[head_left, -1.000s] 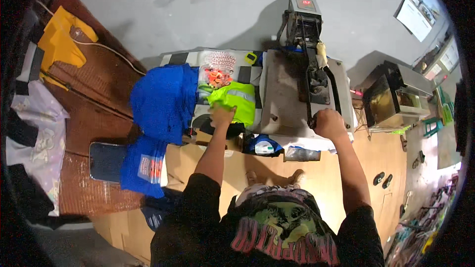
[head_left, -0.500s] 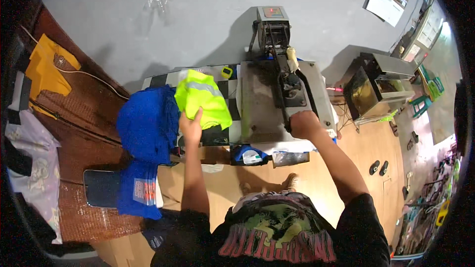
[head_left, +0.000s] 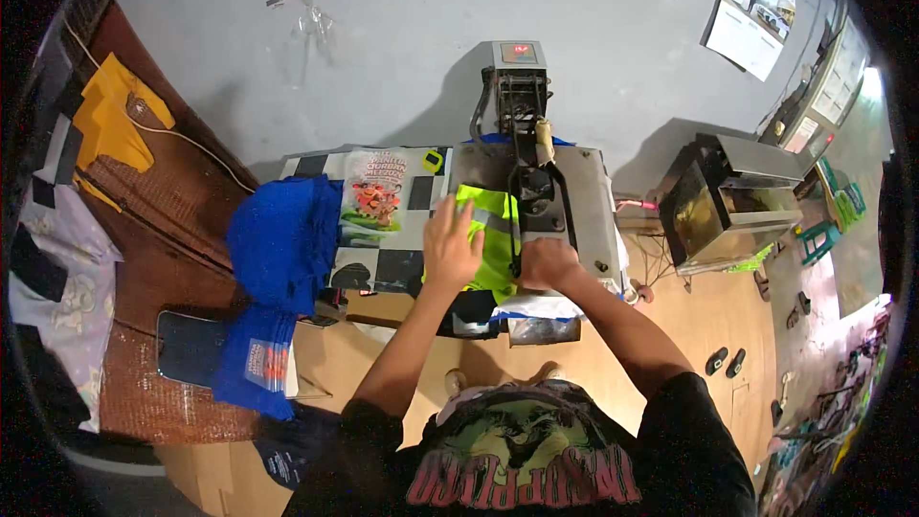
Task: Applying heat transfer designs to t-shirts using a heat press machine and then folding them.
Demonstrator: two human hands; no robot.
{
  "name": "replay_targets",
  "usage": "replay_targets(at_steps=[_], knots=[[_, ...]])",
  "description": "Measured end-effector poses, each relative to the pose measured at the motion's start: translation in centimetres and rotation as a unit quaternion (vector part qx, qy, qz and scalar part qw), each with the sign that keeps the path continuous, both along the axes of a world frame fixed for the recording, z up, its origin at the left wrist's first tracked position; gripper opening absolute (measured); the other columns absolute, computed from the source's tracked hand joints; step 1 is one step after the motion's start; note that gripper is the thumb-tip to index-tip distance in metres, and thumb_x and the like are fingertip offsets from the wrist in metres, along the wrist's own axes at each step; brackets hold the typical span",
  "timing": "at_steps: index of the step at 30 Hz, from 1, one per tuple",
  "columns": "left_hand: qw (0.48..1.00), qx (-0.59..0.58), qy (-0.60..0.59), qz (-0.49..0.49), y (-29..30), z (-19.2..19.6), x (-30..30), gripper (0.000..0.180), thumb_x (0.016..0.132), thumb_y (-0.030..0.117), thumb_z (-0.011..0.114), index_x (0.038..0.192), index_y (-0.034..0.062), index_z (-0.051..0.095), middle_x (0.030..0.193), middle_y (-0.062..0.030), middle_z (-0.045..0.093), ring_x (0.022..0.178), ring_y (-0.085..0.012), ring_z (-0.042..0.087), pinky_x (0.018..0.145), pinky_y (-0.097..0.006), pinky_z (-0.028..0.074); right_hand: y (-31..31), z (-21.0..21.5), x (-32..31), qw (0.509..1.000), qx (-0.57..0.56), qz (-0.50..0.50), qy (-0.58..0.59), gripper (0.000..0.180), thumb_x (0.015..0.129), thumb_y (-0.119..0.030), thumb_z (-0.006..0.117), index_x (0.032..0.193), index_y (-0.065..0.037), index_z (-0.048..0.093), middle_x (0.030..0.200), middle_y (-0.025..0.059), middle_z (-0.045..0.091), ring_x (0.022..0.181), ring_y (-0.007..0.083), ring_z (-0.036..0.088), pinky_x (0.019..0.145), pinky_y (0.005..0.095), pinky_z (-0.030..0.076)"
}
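Observation:
My right hand (head_left: 549, 264) is closed round the handle end of a grey heat press (head_left: 590, 193). A neon-yellow cloth (head_left: 496, 247) with a silvery reflective stripe lies over the front left of the press's top plate, under the long handle bar. My left hand (head_left: 454, 247) is over the cloth's left edge, fingers stretched out and thumb apart. Whether its palm touches the cloth I cannot tell. Left of my left hand, a clear sheet with a colourful print (head_left: 375, 193) lies on the checkered table top (head_left: 400, 266).
A pile of blue cloth (head_left: 283, 241) sits at the table's left, with more blue fabric (head_left: 257, 364) on a dark-seated chair (head_left: 190, 349) below. A small yellow device (head_left: 434, 161) is at the table's back. To the right stands a glass tank (head_left: 704, 206); black slippers (head_left: 726, 362) lie on the floor.
My left hand has carried the yellow cloth rightward from the table onto the press, uncovering the printed sheet, and its fingers have spread. My right hand stays on the handle. The view has shifted.

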State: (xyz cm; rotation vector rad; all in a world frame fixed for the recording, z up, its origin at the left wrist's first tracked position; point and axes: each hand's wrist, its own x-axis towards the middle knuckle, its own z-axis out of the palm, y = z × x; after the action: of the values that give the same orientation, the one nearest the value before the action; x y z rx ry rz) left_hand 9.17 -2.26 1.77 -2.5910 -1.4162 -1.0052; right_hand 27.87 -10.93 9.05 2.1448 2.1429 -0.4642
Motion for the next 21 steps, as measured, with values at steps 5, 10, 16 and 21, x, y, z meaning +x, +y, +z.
replay_targets(at_steps=[5,10,16,21], knots=[[0.995,-0.004,0.097,0.014,0.8,-3.1,4.1,0.061,0.092,0.048,0.05,0.14,0.0102,0.047,0.148,-0.0187,0.038,0.139,-0.0352,0.032,0.11,-0.055,0.025,0.8,0.5,0.9,0.993,-0.102,0.054,0.025,0.058,0.07,-0.056,0.07,0.092,-0.003,0.072,0.094,0.0223,0.07,0.092,0.0374,0.069,0.081,0.0466,0.055],[0.986,-0.049,0.144,0.063,0.0,-2.5,5.1,0.06,0.093,0.048,0.046,0.139,0.0101,0.049,0.148,-0.018,0.04,0.142,-0.0325,0.028,0.113,-0.053,0.021,1.5,0.5,0.5,0.983,-0.172,0.068,0.02,0.042,0.077,-0.042,0.064,0.088,-0.003,0.072,0.094,0.0197,0.071,0.088,0.0347,0.07,0.079,0.0471,0.055],[0.989,-0.062,0.102,0.085,0.0,-1.3,5.6,0.062,0.091,0.05,0.047,0.136,0.0085,0.051,0.146,-0.0201,0.042,0.14,-0.0337,0.031,0.113,-0.054,0.02,1.3,0.8,0.3,0.99,-0.128,0.035,0.051,0.038,0.075,-0.033,0.064,0.09,0.001,0.071,0.09,0.0259,0.069,0.089,0.0412,0.068,0.079,0.0488,0.054],[0.995,-0.07,0.037,0.063,-0.6,-1.5,5.1,0.063,0.086,0.046,0.052,0.133,0.0044,0.054,0.144,-0.0232,0.043,0.138,-0.0365,0.033,0.113,-0.056,0.019,1.9,1.5,0.1,0.986,-0.149,0.038,0.057,0.032,0.073,-0.025,0.062,0.086,0.002,0.07,0.089,0.0274,0.068,0.087,0.043,0.067,0.078,0.0501,0.054]])
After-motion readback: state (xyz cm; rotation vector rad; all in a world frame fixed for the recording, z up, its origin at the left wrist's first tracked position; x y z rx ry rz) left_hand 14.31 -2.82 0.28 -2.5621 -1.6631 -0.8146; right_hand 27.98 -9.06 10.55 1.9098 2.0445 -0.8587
